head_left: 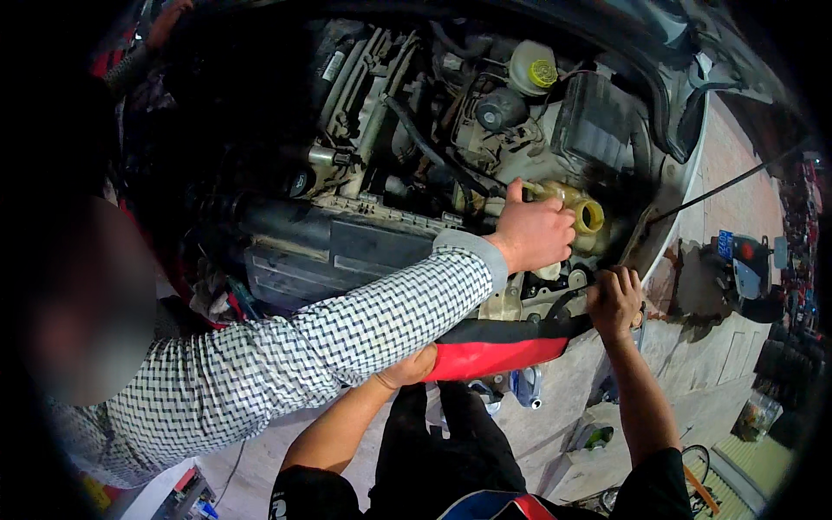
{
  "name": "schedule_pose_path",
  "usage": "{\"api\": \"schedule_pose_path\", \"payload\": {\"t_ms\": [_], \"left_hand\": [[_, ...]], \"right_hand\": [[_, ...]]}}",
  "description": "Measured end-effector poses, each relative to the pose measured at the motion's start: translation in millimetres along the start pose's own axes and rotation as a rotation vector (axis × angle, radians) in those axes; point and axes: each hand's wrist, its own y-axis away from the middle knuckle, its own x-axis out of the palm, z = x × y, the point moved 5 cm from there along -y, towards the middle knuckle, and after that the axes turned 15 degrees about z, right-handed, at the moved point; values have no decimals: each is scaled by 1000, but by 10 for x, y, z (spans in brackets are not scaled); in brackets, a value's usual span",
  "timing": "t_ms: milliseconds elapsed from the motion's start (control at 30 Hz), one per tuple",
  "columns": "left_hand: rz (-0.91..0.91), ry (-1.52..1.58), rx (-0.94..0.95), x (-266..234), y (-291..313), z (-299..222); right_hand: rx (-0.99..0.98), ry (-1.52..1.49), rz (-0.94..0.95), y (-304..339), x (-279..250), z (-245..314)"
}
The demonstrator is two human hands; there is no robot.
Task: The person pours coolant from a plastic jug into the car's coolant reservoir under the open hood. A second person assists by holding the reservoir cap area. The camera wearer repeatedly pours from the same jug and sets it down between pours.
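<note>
My left hand (407,367) is at the near end of a red panel with a black upper edge (498,354), its fingers partly hidden by a co-worker's sleeve. It appears to grip the panel's left end. My right hand (615,303) is closed at the front right corner of the engine bay, beside a short black hose (568,301); what lies inside its fingers is hidden. A co-worker's hand (536,230), reaching in from the left in a checked sleeve (364,321), rests on a yellowed plastic reservoir (589,217) with an open round neck.
The engine (364,104) fills the bay's middle. Behind the reservoir stand a black box (594,121) and a white tank with a yellow cap (542,73). A thin rod (724,189) slants up at the right. Past it, a scooter (747,269) stands near a wet patch (698,286).
</note>
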Motion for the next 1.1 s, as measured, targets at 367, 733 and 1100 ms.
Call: {"api": "schedule_pose_path", "payload": {"t_ms": [367, 733, 1100], "left_hand": [[-67, -119, 23, 98, 65, -30], [-66, -152, 87, -38, -174, -25], [-35, -218, -45, 357, 140, -55]], "right_hand": [[15, -19, 15, -35, -51, 38], [63, 12, 9, 65, -32, -18], [27, 5, 41, 51, 236, -63]]}}
